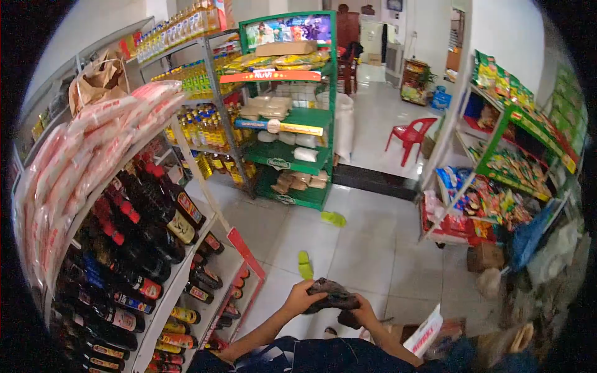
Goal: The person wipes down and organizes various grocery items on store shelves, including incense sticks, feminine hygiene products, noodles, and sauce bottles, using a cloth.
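Note:
A dark, crumpled bundle (334, 296) stretches between my two hands in front of my body, low in the head view. My left hand (301, 298) is closed on its left end, thumb along the top. At the other end my right hand (365, 309) grips it, the fingers partly hidden behind the dark material. I cannot tell whether the bundle is plastic or cloth. Below and beyond it lies the pale tiled floor (360, 261), with a lime-green slipper (305, 265) just past my left hand and another green slipper (334, 218) farther off.
On my left stands a rack of dark sauce bottles (134, 286), topped by pink-and-white bags (93, 143). Ahead is a green shelf (292, 165) with packets. A snack rack (497, 168) stands right. A red chair (410, 140) is beyond the dark step (376, 181).

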Motion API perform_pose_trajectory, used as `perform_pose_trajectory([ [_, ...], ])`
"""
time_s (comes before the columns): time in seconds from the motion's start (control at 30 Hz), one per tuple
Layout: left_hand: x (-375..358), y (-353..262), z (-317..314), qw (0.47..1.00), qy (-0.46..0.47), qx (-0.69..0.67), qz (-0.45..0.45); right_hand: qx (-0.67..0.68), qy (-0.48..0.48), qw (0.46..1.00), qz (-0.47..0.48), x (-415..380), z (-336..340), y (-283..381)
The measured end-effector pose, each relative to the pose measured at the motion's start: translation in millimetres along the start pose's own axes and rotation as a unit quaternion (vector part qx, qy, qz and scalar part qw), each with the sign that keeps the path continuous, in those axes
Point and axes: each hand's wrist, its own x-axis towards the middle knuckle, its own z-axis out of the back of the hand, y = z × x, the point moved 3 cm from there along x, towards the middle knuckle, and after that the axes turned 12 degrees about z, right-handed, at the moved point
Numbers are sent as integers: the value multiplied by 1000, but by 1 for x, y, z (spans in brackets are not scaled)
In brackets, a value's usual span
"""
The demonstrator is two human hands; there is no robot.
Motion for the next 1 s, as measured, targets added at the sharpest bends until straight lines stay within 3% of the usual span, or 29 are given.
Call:
perform_pose_trajectory([
  [0.07, 26, 3, 10, 999, -30, -33, 24, 11, -11, 996, 89, 41, 18, 11],
  [0.13, 49, 16, 25, 991, -74, -93, 56, 73, -18, 995, 70, 82, 20, 11],
  [0.2, 72, 42, 30, 990, -101, -66, 80, 254, -42, 964, 73, 127, 8, 25],
  [0.33, 111, 58, 62, 974, -206, -36, 91, 337, 13, 940, 61, 211, -27, 42],
  [0.4, 135, 31, 88, 953, -264, 125, -85, 300, 47, 951, 65, 253, -41, 43],
  [0.47, 172, 40, 97, 953, -234, 149, -124, 255, 84, 960, 80, 297, -54, 61],
  [0.53, 217, 44, 92, 990, -100, -94, -32, 390, 69, 916, 68, 333, -72, 88],
  [0.57, 239, 45, 93, 975, -60, -207, -45, 384, 76, 917, 71, 351, -77, 95],
  [0.6, 256, 45, 101, 974, -72, -207, -55, 380, 91, 917, 77, 371, -81, 98],
  [0.67, 286, 46, 121, 921, -60, -385, -2, 362, 80, 919, 133, 404, -86, 105],
  [0.7, 301, 43, 137, 927, -138, -327, -122, 500, 105, 857, 72, 421, -90, 113],
  [0.73, 311, 48, 152, 923, -160, -327, -122, 500, 125, 855, 61, 438, -89, 113],
  [0.8, 328, 62, 171, 941, -30, -337, -25, 423, 114, 894, 97, 466, -73, 100],
  [0.83, 335, 67, 178, 941, -45, -334, 2, 311, 132, 934, 119, 479, -66, 94],
  [0.87, 343, 74, 190, 939, -84, -334, 4, 197, 156, 957, 145, 492, -61, 93],
  [0.9, 350, 77, 203, 965, -181, -183, -59, 128, 159, 968, 143, 504, -51, 100],
  [0.93, 354, 78, 211, 958, -266, -22, -102, 58, 162, 975, 141, 514, -46, 110],
  [0.97, 359, 78, 220, 950, -302, -21, -81, 63, 202, 969, 131, 527, -54, 118],
  [1.0, 366, 70, 229, 952, -297, 8, -66, -75, 240, 940, 231, 540, -62, 129],
])
